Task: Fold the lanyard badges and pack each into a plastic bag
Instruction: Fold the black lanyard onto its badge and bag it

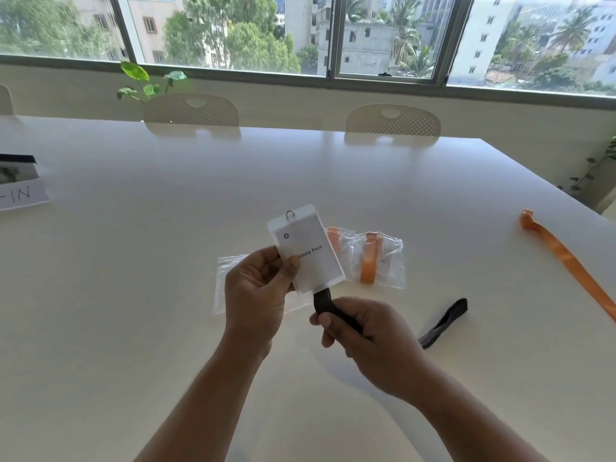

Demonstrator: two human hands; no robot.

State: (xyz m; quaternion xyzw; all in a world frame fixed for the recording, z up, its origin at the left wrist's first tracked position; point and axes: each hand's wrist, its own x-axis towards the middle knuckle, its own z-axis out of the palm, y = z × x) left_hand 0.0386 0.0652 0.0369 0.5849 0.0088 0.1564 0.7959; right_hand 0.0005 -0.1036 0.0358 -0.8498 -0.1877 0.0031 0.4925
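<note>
while pinching the name badge point(306, 248) in left hand point(256, 295) and gripping its black strap point(322, 300) in right hand point(370, 338), mid-fold; next, probably bundling strap tight for the empty plastic bag point(225, 278).

white table point(300, 181) | middle: empty clear bag point(222, 281), bagged orange lanyard point(346, 248) touching second bagged orange lanyard point(383, 261) | right edge: loose orange lanyard point(566, 258); black strap point(443, 323) nearer front | left edge: paper sign point(23, 195)

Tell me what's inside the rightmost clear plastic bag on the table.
A folded orange lanyard shows through the bag. Whatever lies beneath it is covered; no card can be made out.
</note>
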